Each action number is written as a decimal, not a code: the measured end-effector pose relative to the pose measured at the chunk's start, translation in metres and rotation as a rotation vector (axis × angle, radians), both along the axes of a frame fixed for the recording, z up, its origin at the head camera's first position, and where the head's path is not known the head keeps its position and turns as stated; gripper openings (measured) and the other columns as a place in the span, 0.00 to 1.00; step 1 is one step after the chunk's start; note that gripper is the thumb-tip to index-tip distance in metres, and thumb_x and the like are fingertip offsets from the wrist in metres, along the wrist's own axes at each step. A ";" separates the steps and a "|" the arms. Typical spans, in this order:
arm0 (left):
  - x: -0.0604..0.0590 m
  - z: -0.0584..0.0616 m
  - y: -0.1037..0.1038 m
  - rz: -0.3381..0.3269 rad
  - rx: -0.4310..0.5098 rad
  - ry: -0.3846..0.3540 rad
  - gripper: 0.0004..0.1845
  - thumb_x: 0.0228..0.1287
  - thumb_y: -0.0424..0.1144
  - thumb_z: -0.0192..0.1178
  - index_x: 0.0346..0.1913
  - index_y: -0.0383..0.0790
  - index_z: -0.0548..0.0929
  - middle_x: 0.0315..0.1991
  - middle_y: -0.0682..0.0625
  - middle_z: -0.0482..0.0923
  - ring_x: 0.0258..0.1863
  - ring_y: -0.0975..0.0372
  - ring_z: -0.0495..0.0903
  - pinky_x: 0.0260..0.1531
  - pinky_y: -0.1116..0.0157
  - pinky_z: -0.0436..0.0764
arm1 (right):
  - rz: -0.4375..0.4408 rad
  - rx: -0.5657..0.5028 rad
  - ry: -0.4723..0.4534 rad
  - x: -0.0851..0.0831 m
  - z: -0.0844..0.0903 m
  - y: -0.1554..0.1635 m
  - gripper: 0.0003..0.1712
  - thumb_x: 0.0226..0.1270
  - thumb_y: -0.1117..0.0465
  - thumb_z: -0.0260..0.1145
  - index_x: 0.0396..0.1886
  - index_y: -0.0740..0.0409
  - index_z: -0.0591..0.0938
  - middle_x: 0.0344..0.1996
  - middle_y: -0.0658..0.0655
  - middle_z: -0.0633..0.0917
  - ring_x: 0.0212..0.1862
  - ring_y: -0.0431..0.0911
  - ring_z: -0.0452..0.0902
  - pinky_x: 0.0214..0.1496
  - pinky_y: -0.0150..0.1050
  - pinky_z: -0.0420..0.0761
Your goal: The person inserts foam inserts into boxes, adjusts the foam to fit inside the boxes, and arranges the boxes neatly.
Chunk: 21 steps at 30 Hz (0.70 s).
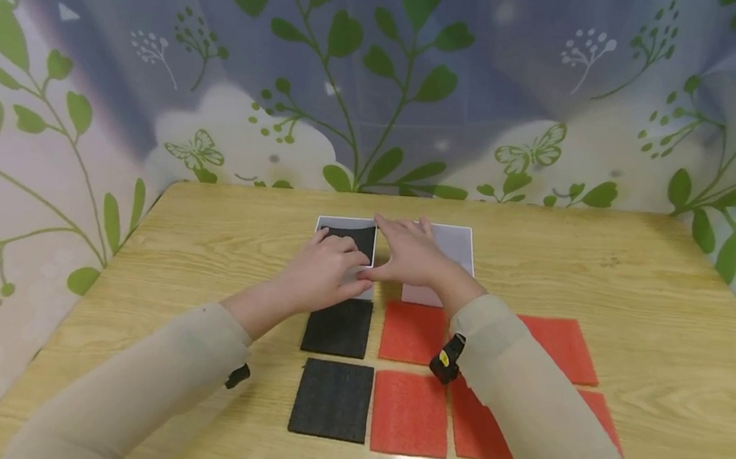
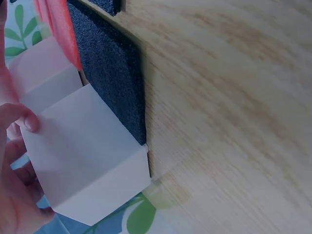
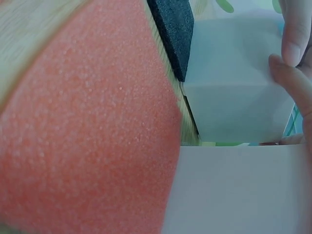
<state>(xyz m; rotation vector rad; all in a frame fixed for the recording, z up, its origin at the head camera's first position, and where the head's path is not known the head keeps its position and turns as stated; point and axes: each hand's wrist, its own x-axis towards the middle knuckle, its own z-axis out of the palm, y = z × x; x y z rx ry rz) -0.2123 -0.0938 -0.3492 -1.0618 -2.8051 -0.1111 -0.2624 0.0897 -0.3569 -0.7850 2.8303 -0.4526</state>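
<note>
Two white boxes sit side by side at the table's (image 1: pixel 607 287) far middle — the left box (image 1: pixel 347 236) holds a black foam pad. The left hand (image 1: pixel 325 274) grips its near wall, fingers curled; the right hand (image 1: pixel 409 253) rests across both boxes, fingers straight, covering much of the right box (image 1: pixel 454 251). Nearer lie two black pads (image 1: pixel 330 399) and four red pads (image 1: pixel 408 414).

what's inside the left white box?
The left box holds a black foam sheet, seen at its far end. The left hand covers the near part, so anything else inside can't be seen.
</note>
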 end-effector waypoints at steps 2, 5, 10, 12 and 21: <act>-0.001 0.000 0.001 0.025 -0.024 -0.006 0.22 0.63 0.54 0.57 0.52 0.43 0.82 0.52 0.47 0.76 0.54 0.54 0.73 0.61 0.42 0.57 | 0.000 -0.005 0.001 0.001 0.000 -0.001 0.61 0.50 0.32 0.65 0.75 0.54 0.48 0.69 0.56 0.61 0.70 0.53 0.50 0.68 0.56 0.32; -0.004 -0.001 0.002 0.071 -0.103 -0.060 0.33 0.62 0.61 0.54 0.62 0.41 0.74 0.64 0.46 0.67 0.64 0.53 0.63 0.63 0.42 0.52 | 0.006 -0.014 -0.013 0.002 0.000 -0.002 0.61 0.50 0.31 0.65 0.75 0.54 0.47 0.70 0.57 0.60 0.70 0.53 0.49 0.68 0.56 0.31; -0.010 -0.003 0.004 0.090 -0.220 -0.114 0.45 0.59 0.70 0.46 0.70 0.41 0.61 0.71 0.48 0.54 0.71 0.54 0.49 0.64 0.43 0.46 | 0.005 -0.020 -0.027 0.002 0.000 -0.003 0.61 0.50 0.30 0.64 0.75 0.55 0.47 0.70 0.57 0.59 0.71 0.53 0.47 0.68 0.56 0.30; -0.013 -0.003 0.004 0.078 -0.237 -0.099 0.47 0.58 0.72 0.45 0.70 0.40 0.61 0.71 0.48 0.54 0.71 0.53 0.48 0.64 0.43 0.47 | 0.001 -0.021 -0.022 0.002 0.000 -0.003 0.61 0.50 0.30 0.64 0.75 0.55 0.47 0.70 0.57 0.59 0.71 0.54 0.47 0.68 0.56 0.31; -0.018 -0.001 0.008 0.087 -0.262 -0.128 0.47 0.58 0.74 0.41 0.70 0.41 0.61 0.71 0.49 0.55 0.71 0.52 0.49 0.64 0.43 0.46 | 0.004 -0.034 -0.025 0.001 0.002 -0.001 0.61 0.51 0.32 0.65 0.74 0.56 0.48 0.70 0.57 0.59 0.71 0.54 0.47 0.68 0.56 0.30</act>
